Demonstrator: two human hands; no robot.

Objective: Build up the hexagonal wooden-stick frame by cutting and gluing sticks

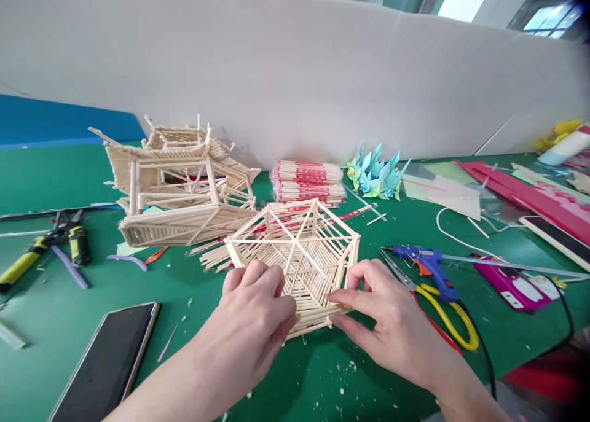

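A many-sided frame of thin wooden sticks (295, 241) stands on the green table, with crossing spokes over its top and a floor of sticks laid side by side. My left hand (258, 311) is closed on its near left edge, the fingertips partly hidden behind the knuckles. At the near right corner, my right hand (375, 305) pinches a stick of the frame between thumb and fingers. Behind it to the left stands a larger pagoda-like stick model (173, 188), which neither hand touches.
Packs of sticks (306, 179) and a blue paper flower piece (377, 173) lie at the back. On the right are a blue glue gun (426, 265), yellow-handled scissors (449, 317) and a pink case (514, 284). Pliers (69, 238) and a phone (108, 360) lie left.
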